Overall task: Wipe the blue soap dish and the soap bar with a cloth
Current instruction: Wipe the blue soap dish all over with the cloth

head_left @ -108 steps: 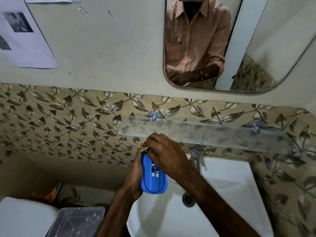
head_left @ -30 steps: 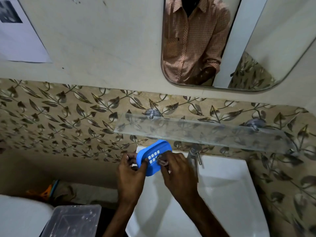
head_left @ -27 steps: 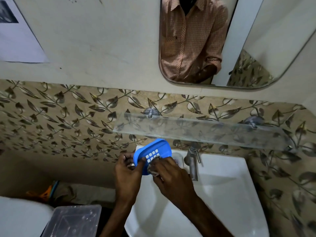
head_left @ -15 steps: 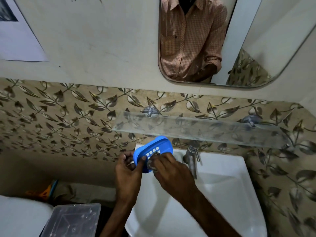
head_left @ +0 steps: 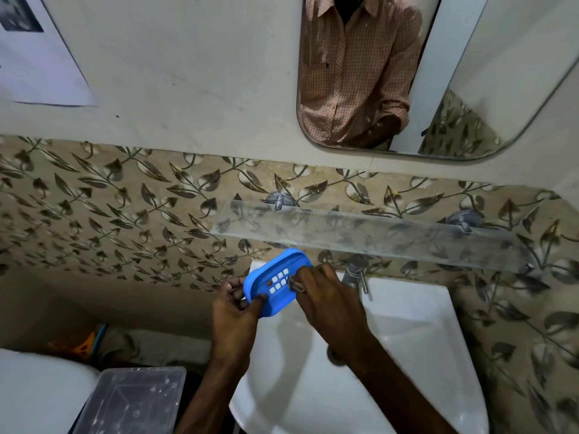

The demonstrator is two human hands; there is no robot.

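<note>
While the left hand grips the blue soap dish by its left end, the right hand pinches a cloth against its slotted face. It tilts above the far left of the sink.

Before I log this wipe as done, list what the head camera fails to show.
Soap bar: nowhere in view.
Cloth: only a grey scrap shows past the fingers of the right hand.
Soap dish near corner: covered by the left hand.
Drain: partly behind the right forearm.
Plastic box: cut by the bottom edge.
</note>
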